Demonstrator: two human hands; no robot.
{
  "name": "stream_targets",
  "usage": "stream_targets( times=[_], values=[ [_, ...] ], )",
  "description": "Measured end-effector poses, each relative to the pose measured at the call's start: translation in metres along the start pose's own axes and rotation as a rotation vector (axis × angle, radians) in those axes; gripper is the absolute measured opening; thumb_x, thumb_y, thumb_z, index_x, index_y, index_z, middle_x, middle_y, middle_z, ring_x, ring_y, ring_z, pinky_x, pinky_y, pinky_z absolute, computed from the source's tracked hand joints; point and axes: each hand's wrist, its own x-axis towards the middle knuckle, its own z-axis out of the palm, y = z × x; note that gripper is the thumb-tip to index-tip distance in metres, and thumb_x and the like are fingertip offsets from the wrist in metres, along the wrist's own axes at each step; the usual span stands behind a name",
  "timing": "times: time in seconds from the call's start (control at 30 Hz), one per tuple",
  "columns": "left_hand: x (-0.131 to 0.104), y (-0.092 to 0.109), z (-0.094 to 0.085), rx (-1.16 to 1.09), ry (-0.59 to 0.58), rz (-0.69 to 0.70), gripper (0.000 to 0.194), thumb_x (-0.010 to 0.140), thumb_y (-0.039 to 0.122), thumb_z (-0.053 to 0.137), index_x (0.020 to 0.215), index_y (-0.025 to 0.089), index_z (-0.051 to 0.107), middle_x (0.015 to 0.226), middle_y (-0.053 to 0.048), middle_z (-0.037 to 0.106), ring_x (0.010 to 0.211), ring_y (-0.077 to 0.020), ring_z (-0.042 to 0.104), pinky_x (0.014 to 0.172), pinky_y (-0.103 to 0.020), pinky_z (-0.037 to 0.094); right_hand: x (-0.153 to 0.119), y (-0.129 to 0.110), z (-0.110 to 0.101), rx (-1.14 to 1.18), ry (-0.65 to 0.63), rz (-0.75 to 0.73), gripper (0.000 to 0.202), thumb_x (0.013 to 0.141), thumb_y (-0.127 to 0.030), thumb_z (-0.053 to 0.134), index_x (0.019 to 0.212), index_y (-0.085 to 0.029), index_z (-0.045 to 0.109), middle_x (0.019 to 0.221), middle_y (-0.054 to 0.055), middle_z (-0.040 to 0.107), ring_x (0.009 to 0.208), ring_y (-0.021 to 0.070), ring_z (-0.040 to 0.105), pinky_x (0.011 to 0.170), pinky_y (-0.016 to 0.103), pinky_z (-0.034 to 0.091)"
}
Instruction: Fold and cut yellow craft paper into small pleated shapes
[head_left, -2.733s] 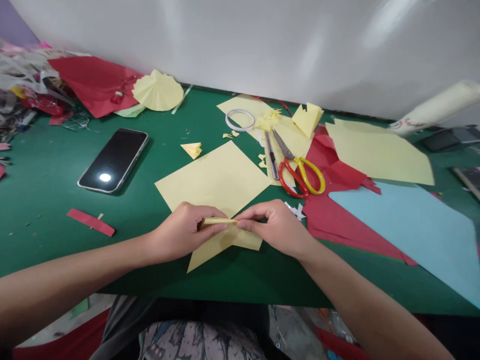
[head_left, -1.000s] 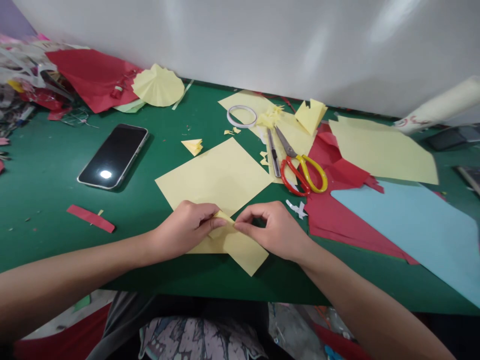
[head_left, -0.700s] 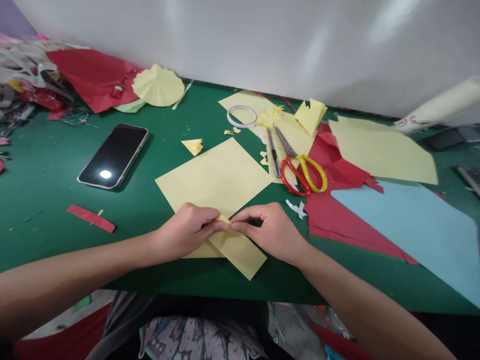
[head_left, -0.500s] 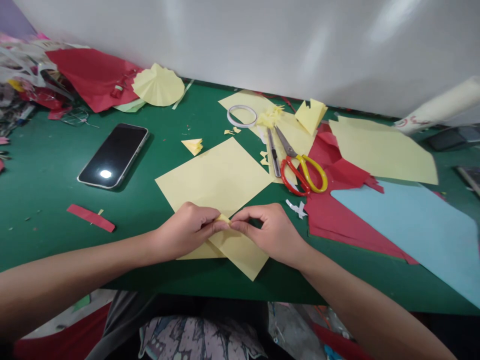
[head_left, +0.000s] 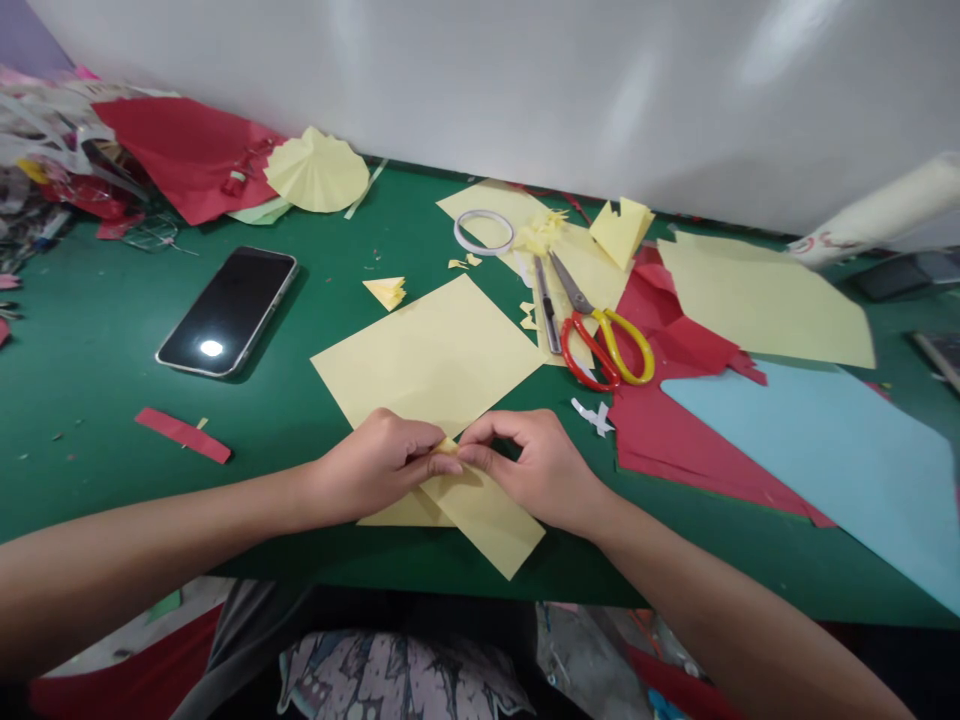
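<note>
Both hands meet over a folded piece of yellow paper (head_left: 499,525) near the table's front edge. My left hand (head_left: 382,458) pinches its upper end between thumb and fingers. My right hand (head_left: 536,465) grips the same end from the right, thumb against forefinger, with the fingertips of both hands almost touching. Part of the fold is hidden under the fingers. A flat yellow sheet (head_left: 435,350) lies just beyond the hands on the green table (head_left: 330,555). Another yellow flap shows below my left hand.
Scissors (head_left: 607,345), a cutter (head_left: 547,305) and a tape ring (head_left: 484,232) lie behind to the right. Red paper (head_left: 675,440) and blue paper (head_left: 832,440) cover the right side. A phone (head_left: 229,312) and red strip (head_left: 182,434) are at left.
The folded yellow paper's lower end has shifted slightly toward the front edge and right. Both hands have moved down a little, still pinching the paper.
</note>
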Motion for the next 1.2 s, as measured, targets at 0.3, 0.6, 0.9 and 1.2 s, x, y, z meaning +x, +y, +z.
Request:
stream_targets(
  times=[0.3, 0.6, 0.9, 1.2],
  values=[
    [0.0001, 0.0015, -0.0017, -0.003, -0.015, -0.03, 0.034, 0.083, 0.024, 0.038, 0.051, 0.014, 0.041, 0.044, 0.007, 0.03, 0.041, -0.0036, 0.025, 0.039, -0.016, 0.022, -0.0006, 0.0009, -0.001, -0.061, 0.071, -0.028, 0.017, 0.077, -0.026, 0.05, 0.067, -0.015, 0.058, 0.061, 0.0, 0.06, 0.058, 0.0091, 0.052, 0.054, 0.021, 0.038],
    [-0.0008, 0.0005, 0.0006, 0.011, -0.082, 0.01, 0.032, 0.083, 0.024, 0.039, 0.055, 0.012, 0.047, 0.045, 0.007, 0.032, 0.041, -0.0037, 0.028, 0.041, -0.017, 0.022, -0.0006, 0.0001, 0.0021, -0.007, 0.03, -0.042, 0.012, 0.076, -0.02, 0.051, 0.067, -0.016, 0.058, 0.065, 0.0, 0.062, 0.06, 0.0094, 0.054, 0.057, 0.02, 0.04],
    [0.0001, 0.0019, -0.0001, 0.012, -0.127, -0.008, 0.032, 0.084, 0.023, 0.036, 0.055, 0.012, 0.048, 0.046, 0.006, 0.033, 0.042, -0.004, 0.028, 0.041, -0.017, 0.023, -0.0001, 0.0, 0.0036, 0.004, -0.004, -0.067, 0.015, 0.079, -0.022, 0.046, 0.069, -0.015, 0.055, 0.062, -0.001, 0.057, 0.058, 0.0083, 0.049, 0.053, 0.019, 0.037],
    [-0.0006, 0.0009, -0.0004, 0.019, -0.031, 0.019, 0.033, 0.083, 0.021, 0.037, 0.051, 0.013, 0.039, 0.044, 0.007, 0.029, 0.041, -0.0032, 0.026, 0.04, -0.016, 0.02, 0.0005, 0.0018, 0.0044, -0.015, 0.011, -0.05, 0.02, 0.08, -0.025, 0.043, 0.065, -0.014, 0.051, 0.057, -0.002, 0.051, 0.054, 0.0068, 0.044, 0.05, 0.018, 0.033]
  ],
)
